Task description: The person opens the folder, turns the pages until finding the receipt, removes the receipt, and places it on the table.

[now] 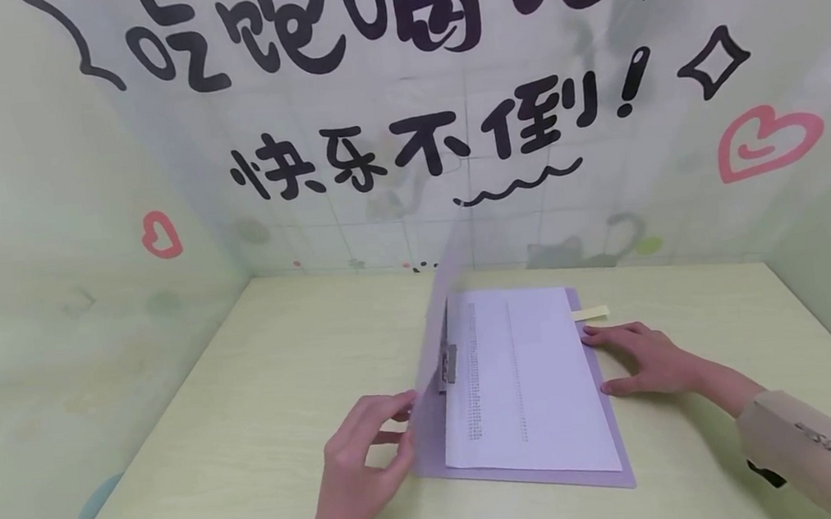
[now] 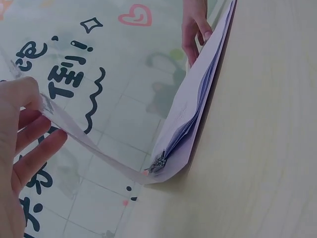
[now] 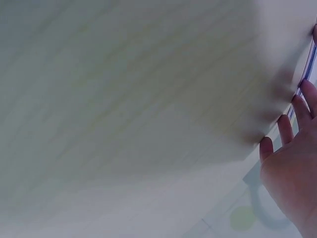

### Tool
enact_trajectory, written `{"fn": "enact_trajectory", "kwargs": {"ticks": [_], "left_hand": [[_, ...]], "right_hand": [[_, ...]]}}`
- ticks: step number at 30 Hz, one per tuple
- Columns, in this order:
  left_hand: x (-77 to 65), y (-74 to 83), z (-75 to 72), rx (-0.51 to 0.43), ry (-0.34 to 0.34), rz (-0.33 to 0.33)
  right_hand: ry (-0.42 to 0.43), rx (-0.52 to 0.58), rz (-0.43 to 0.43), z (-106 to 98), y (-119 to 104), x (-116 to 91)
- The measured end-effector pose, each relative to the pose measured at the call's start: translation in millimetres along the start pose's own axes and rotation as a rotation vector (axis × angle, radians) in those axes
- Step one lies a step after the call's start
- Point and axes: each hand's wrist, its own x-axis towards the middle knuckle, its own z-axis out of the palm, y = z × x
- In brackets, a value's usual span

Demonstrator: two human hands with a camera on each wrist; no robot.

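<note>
A light purple clip folder (image 1: 622,460) lies opened on the table, its left cover (image 1: 442,290) standing nearly upright. White printed sheets (image 1: 545,380) lie inside, with a metal clip (image 1: 448,365) at their left side. Between thumb and fingers, my left hand (image 1: 362,454) pinches the edge of the raised cover. The left wrist view shows that cover (image 2: 94,151) bending up from the folder's spine. My right hand (image 1: 643,359) touches the folder's right edge with loosely spread fingers. In the right wrist view its fingertips (image 3: 266,145) meet the table beside the folder.
A pale yellow tab (image 1: 591,313) sticks out past the folder's right edge. The pale wood-grain table (image 1: 271,387) meets a printed back wall (image 1: 354,232) and two side walls. A blue round shape (image 1: 99,503) shows at the table's left edge.
</note>
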Motion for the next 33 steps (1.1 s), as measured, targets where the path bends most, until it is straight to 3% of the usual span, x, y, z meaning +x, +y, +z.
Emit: {"fn": "enact_trajectory", "kwargs": {"ticks": [10, 19, 26, 33], "left_hand": [[-9.4, -4.7, -16.4, 0.004, 0.109, -0.107], [-18.6, -5.4, -37.3, 0.003, 0.223, -0.302], [-23.9, -7.5, -50.1, -0.069, 0.307, -0.430], [-21.4, -6.4, -69.1, -0.152, 0.432, -0.630]], "right_hand": [[0.021, -0.007, -0.023, 3.9, 4.1, 0.4], [0.018, -0.006, -0.027, 2.4, 3.4, 0.3], [0.020, -0.007, -0.026, 3.5, 4.0, -0.7], [0.024, -0.024, -0.038, 4.5, 5.0, -0.2]]}}
